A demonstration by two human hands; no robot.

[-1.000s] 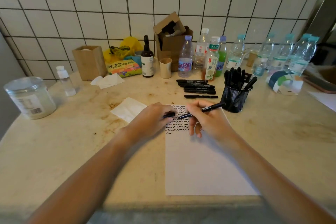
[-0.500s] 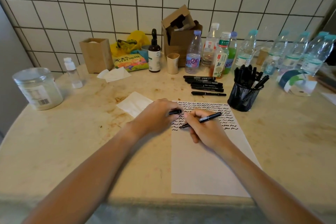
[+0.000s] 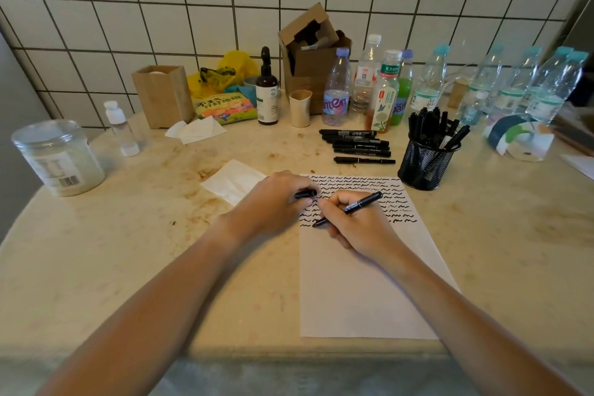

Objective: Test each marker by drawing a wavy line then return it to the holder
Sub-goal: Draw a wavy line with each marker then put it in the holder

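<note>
a person's right hand [image 3: 356,225] gripped a black marker [image 3: 348,209] in curled fingers, its tip resting on a white sheet of paper [image 3: 360,283] just beyond the fingertips, at the left end of the lowest wavy line. rows of black wavy lines [image 3: 363,190] filled the paper above the fingers. the left hand [image 3: 273,202], just beside the right, pinched the marker's cap [image 3: 305,194] (only its end showed). past the right hand's fingers stood a black mesh holder [image 3: 424,164] full of markers, and loose markers [image 3: 356,145] lay left of it on the table [image 3: 128,251].
</note>
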